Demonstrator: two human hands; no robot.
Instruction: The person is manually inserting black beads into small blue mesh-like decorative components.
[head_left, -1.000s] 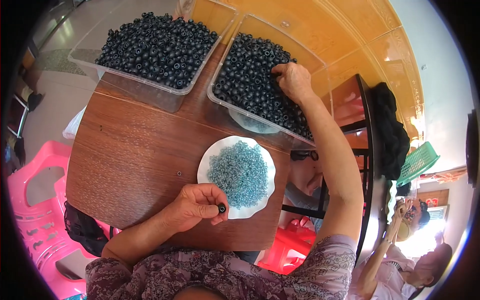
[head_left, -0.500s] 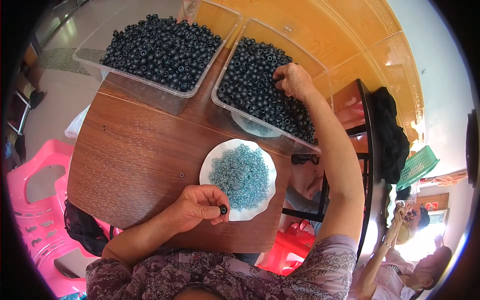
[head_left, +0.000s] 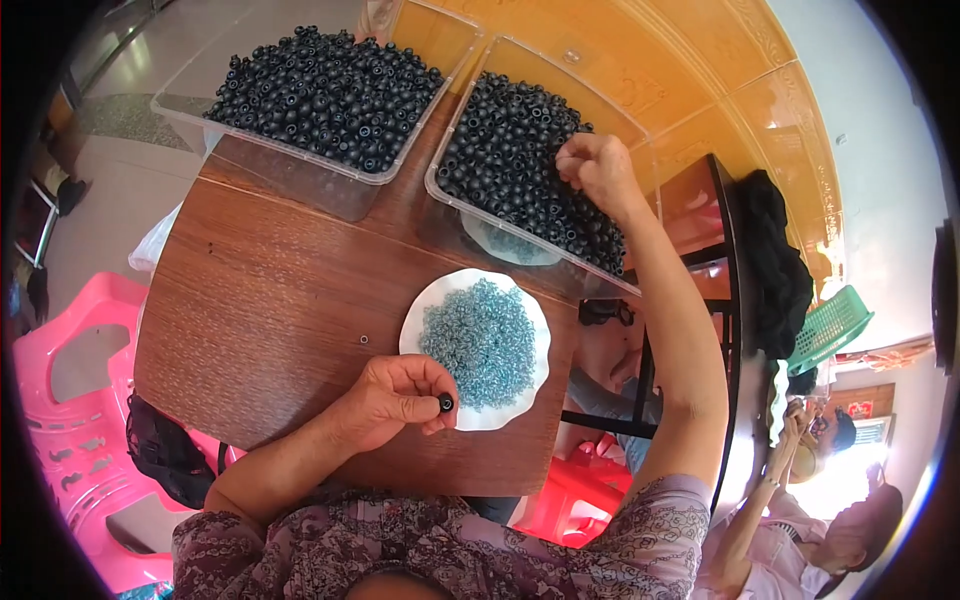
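Beside the white scalloped plate of tiny blue beads [head_left: 530, 395], her left hand [head_left: 395, 400] pinches one small black round bead [head_left: 445, 403]. Beyond the plate, her right hand [head_left: 598, 170] rests clenched among black beads in the clear plastic tray [head_left: 600, 100].

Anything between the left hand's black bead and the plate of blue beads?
Nothing visible. The left hand pinches the black bead right at the near rim of the white plate; no object lies between it and the blue beads.
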